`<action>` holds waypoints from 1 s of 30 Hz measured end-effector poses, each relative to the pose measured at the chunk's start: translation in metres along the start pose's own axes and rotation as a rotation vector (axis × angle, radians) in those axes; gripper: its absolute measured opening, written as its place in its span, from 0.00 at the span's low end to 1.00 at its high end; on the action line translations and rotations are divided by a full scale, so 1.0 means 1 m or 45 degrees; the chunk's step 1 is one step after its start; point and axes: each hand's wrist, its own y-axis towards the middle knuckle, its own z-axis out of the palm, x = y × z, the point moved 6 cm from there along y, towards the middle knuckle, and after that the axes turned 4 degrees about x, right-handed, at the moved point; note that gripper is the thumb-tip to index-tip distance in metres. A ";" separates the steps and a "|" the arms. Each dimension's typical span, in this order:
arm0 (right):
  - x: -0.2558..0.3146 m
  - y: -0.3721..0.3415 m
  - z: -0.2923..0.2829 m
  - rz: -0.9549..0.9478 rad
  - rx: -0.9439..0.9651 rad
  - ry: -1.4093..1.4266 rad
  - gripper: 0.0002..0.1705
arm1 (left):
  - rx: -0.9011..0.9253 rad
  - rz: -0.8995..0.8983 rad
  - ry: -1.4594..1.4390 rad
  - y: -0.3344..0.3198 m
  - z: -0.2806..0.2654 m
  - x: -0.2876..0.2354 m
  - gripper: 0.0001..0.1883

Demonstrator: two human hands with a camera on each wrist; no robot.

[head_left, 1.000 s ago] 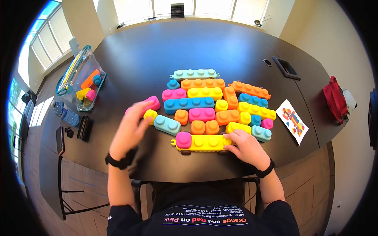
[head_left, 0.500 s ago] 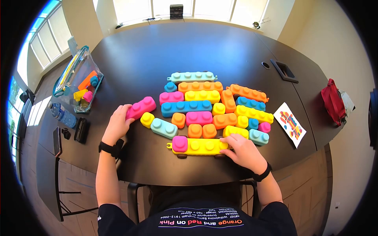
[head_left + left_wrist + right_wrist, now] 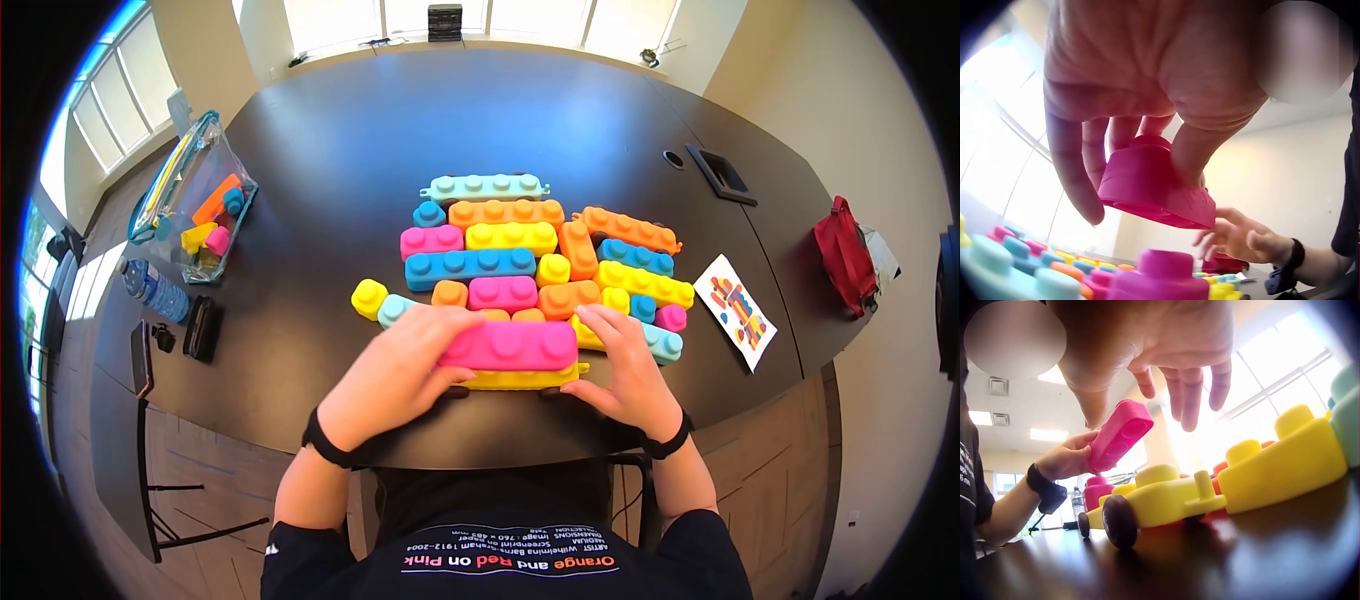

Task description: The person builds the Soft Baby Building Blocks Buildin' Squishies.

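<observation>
My left hand [image 3: 398,368] grips a long pink block [image 3: 520,346] by its left end, above the yellow wheeled base [image 3: 515,380]. In the left wrist view the pink block [image 3: 1154,181] hangs above a small pink block [image 3: 1163,275]. The right wrist view has the long block [image 3: 1121,434] tilted and apart from the yellow base [image 3: 1160,503]. My right hand [image 3: 630,375] is at the block's right end, its fingers spread and holding nothing; the right wrist view has these fingers [image 3: 1190,394] over the base's right end.
Behind the base lie many coloured blocks, among them a long blue one [image 3: 470,264] and a yellow cube [image 3: 368,298]. A clear bag [image 3: 225,165], a water bottle [image 3: 155,290] and a black case [image 3: 202,330] stand left. A printed card [image 3: 735,312] and red bag [image 3: 846,255] are right.
My left hand has picked up the long pink block from the table's left side and carried it right, over the yellow base. My right hand has let go of the base.
</observation>
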 end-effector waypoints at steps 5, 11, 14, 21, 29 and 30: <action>0.008 0.001 -0.002 -0.096 0.094 0.042 0.41 | 0.020 0.066 -0.007 0.005 0.017 -0.010 0.31; 0.005 -0.001 -0.002 0.000 0.133 0.184 0.35 | 0.006 -0.007 -0.090 0.003 0.023 -0.009 0.32; -0.005 -0.002 -0.010 0.069 0.053 0.217 0.33 | -0.107 -0.060 0.049 -0.003 0.017 -0.005 0.32; -0.016 -0.004 -0.002 0.102 0.204 0.272 0.30 | 0.061 -0.217 0.030 -0.013 0.026 0.021 0.23; -0.010 0.000 0.007 0.084 0.333 0.286 0.29 | 0.039 -0.231 -0.017 -0.015 0.025 0.027 0.23; -0.011 0.001 0.006 0.084 0.333 0.286 0.29 | 0.038 -0.225 -0.019 -0.015 0.025 0.028 0.23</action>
